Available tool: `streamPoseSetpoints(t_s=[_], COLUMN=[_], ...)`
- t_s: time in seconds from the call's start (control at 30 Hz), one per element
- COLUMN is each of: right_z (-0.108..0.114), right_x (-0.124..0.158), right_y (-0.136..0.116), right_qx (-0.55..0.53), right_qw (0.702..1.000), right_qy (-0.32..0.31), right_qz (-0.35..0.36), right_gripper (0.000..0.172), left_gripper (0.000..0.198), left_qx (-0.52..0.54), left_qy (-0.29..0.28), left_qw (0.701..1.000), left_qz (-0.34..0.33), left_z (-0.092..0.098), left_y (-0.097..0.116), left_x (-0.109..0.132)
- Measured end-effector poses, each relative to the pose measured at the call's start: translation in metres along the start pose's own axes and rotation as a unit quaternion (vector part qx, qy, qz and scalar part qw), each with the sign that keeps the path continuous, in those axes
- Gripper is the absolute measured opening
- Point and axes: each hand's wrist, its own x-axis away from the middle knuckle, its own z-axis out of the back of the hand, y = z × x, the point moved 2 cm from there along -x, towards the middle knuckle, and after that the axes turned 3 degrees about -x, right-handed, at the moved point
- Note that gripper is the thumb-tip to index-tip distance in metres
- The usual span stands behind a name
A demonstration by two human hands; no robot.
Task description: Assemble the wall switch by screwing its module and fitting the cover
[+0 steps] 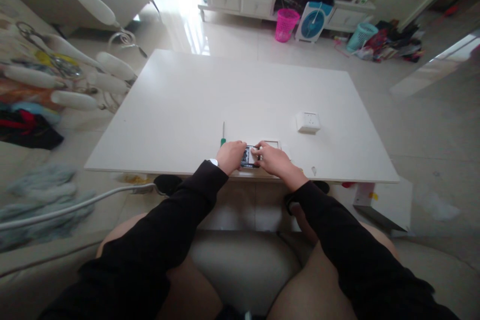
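Observation:
Both my hands meet at the near edge of a white table (187, 110). My left hand (231, 156) and my right hand (273, 159) have their fingers curled round a small dark socket module (248, 157), held between them just above the tabletop. A white frame plate (272, 144) lies flat right behind my right hand. A green-handled screwdriver (223, 136) rests on the table beside my left hand, its shaft pointing away from me. A whole white wall socket (308, 122) sits farther off to the right.
A small white scrap (313, 170) lies near the table's front right edge. Left of the table stands a rack with white pegs (75, 80). Across the tiled floor are a pink basket (286, 24), a small fan (313, 21) and a low white cabinet (240, 0).

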Motion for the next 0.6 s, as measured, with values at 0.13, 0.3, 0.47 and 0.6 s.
streamPoseSetpoints(t_s=[0.13, 0.3, 0.47, 0.6], right_z=[-0.004, -0.011, -0.013, -0.012], right_x=[0.001, 0.000, -0.002, -0.002], right_y=[0.007, 0.009, 0.007, 0.005], right_qx=[-0.067, -0.116, -0.107, -0.089], right_qw=[0.997, 0.991, 0.992, 0.994], right_qy=[0.032, 0.067, 0.069, 0.067], right_qz=[0.016, 0.004, -0.012, -0.017], right_gripper=[0.042, 0.041, 0.046, 0.051], left_gripper=[0.060, 0.059, 0.059, 0.058], left_qx=[0.011, 0.007, 0.008, 0.006], left_qy=[0.000, -0.003, -0.004, -0.013], left_qw=[1.000, 1.000, 1.000, 1.000], left_qz=[0.000, -0.003, 0.000, 0.007], left_z=[-0.002, -0.004, -0.003, 0.001], left_y=[-0.002, -0.002, -0.002, 0.000], left_x=[0.000, 0.000, 0.000, 0.002])
